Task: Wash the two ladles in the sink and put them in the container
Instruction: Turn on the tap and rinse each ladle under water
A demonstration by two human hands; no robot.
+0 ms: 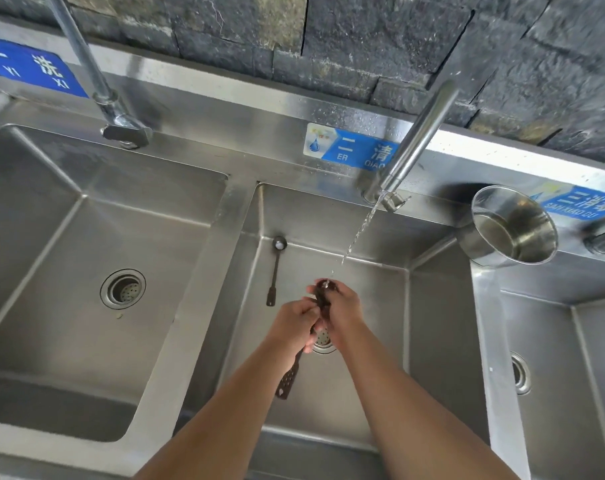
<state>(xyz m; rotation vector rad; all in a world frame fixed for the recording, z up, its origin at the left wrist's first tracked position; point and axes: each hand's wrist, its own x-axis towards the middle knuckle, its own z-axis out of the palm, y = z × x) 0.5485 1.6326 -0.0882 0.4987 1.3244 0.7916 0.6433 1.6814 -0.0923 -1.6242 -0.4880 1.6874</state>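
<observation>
A dark ladle is held in both hands over the drain of the middle sink basin. Its perforated handle end hangs down toward the person, below the hands, while its bowl end is up between the fingers, right where the thin stream of water lands. The left hand is closed around the handle, fingers curled tight on it. The right hand is wrapped over the bowl end, fingers folded on it; the bowl itself is mostly hidden.

A second ladle lies on the floor of the same basin, beyond the drain and to its left, apart from the hands, its small round bowl toward the back wall and its handle pointing toward the person.

The water runs from a steel tap mounted behind the basin, to the right of the drain. A round steel container sits on the rim further right of the drain, tipped so its open mouth shows. Another basin lies left of the drain, with its own tap, and a third basin lies right. Blue labels run along the backsplash.
</observation>
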